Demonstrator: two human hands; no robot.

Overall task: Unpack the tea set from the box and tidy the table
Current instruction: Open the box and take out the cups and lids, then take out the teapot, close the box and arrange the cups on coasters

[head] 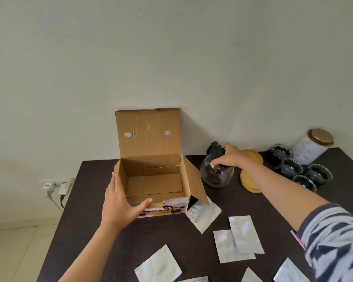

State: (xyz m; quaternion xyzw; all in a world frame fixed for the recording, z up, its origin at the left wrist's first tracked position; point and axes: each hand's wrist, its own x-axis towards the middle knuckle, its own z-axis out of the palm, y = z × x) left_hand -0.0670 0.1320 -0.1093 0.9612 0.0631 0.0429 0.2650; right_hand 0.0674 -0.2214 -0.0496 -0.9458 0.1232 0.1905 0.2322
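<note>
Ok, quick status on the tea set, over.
Left hand flat against box corner, box empty. Right hand gripping glass teapot on table. Silver pouches still scattered.

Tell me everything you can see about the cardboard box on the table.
The cardboard box is plain brown inside, with a printed picture on its front wall. It stands open on the dark table, lid flap upright toward the wall, a side flap folded out to the right. Nothing shows inside it. The left hand rests on its front left corner. A silver pouch lies at its front right corner.
</note>
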